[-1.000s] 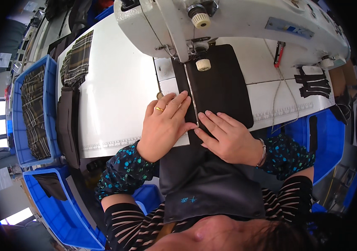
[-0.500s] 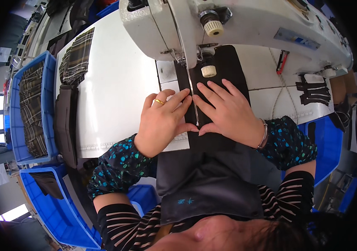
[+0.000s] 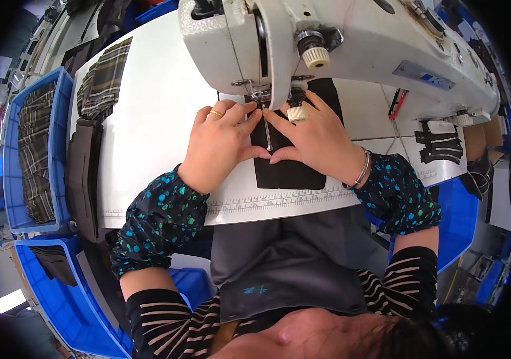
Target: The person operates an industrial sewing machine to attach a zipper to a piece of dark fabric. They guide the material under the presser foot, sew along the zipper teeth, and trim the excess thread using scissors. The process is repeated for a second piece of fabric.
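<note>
A black fabric piece lies on the white sewing table under the needle area of a sewing machine. Along it runs a metal zipper, its pull toward me. My left hand rests at the fabric's left edge, fingertips close to the presser foot and thumb beside the zipper's near end. On the other side my right hand lies flat with fingers spread, pressing the fabric, partly behind a cream knob. The two thumb tips almost meet. Neither hand grips anything; the needle tip is hidden.
Plaid fabric pieces and a dark folded stack lie at the table's left. Blue bins stand beyond. Rightward are a red-handled tool and black strips. A printed ruler lines the near edge.
Both hands and the black fabric with its zipper have moved away from me, further under the machine. The fabric's near end has left the table's front edge, uncovering the ruler.
</note>
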`<state>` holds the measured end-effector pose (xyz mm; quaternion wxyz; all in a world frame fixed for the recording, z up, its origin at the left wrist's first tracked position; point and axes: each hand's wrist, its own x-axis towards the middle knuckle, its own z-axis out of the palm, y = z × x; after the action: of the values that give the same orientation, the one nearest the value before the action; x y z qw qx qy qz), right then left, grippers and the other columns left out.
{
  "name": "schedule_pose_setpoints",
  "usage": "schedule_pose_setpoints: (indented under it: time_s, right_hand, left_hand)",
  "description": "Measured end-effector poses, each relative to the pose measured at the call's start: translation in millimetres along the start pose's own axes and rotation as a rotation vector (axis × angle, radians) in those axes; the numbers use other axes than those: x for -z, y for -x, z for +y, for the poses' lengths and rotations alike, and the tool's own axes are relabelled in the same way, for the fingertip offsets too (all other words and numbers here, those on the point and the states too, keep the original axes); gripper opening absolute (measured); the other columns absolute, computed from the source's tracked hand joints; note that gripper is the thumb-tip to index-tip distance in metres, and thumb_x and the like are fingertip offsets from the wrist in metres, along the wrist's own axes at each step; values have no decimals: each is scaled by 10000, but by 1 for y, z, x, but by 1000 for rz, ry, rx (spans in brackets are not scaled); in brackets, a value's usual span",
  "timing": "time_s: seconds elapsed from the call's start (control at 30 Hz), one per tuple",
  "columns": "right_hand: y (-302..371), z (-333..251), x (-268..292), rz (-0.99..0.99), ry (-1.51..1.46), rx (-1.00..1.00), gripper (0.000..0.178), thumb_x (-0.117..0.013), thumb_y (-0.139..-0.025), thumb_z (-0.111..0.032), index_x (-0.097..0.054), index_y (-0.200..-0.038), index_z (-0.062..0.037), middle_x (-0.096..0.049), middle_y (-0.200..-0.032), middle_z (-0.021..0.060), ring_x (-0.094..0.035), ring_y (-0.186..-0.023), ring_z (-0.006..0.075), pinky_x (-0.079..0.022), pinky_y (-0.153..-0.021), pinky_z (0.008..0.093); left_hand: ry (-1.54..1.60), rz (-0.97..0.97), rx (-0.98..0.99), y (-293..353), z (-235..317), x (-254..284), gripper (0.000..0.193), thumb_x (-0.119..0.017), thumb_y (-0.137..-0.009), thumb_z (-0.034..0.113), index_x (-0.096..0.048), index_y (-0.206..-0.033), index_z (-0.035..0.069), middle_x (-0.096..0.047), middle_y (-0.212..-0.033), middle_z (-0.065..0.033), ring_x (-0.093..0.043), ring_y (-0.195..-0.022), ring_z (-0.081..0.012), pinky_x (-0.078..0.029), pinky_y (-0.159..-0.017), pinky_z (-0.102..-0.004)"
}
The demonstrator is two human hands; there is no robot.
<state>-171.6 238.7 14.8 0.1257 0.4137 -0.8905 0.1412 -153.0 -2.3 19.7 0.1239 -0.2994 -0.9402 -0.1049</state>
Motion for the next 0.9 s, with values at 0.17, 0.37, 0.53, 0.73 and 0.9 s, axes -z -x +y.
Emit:
schedule_pose_setpoints:
  time_s: [0.17,0.37,0.53,0.73,0.9]
  right_hand:
    - [1,2,-1,-6,-18,1,648,-868,-696,-525,-753,-1141,-67,-696,-1205,155,-614,-1294,351,-453,-1139,552]
    - [2,2,0,-13,-26,0,656,-871,-694,-515,-744,-1156,-68,-694,-1204,154,-608,-1299,353,-462,-1130,542]
    - [3,-4,0,-8,-8,15,674,-848,-756,-493,-714,-1229,-32,-698,-1230,170,-625,-1283,345,-470,-1124,516]
    - [33,-29,0,-4,13,37,592,-782,-888,-397,-681,-1276,38,-677,-1364,226,-636,-1284,342,-471,-1124,497]
    - [30,-25,1,11,2,60,595,-792,-872,-403,-687,-1265,31,-686,-1335,213,-640,-1276,336,-473,-1122,496]
  left_hand:
    - [31,6,-3,-1,-2,-3,730,-824,-716,539,-743,-1320,136,-672,-1337,10,-577,-1259,-223,-464,-1032,-425]
    - [48,-8,3,-1,0,-2,727,-828,-728,513,-735,-1327,112,-663,-1372,-5,-578,-1270,-234,-476,-1019,-411]
    - [141,81,28,13,6,-11,612,-841,-772,397,-759,-1267,46,-704,-1357,-57,-630,-1275,-288,-517,-1050,-421]
    - [152,90,6,25,27,-9,510,-844,-788,309,-777,-1225,55,-719,-1319,-47,-649,-1264,-279,-496,-1084,-464]
    - [144,76,-6,22,26,-7,500,-840,-795,313,-779,-1233,80,-720,-1309,-28,-644,-1258,-265,-465,-1106,-473]
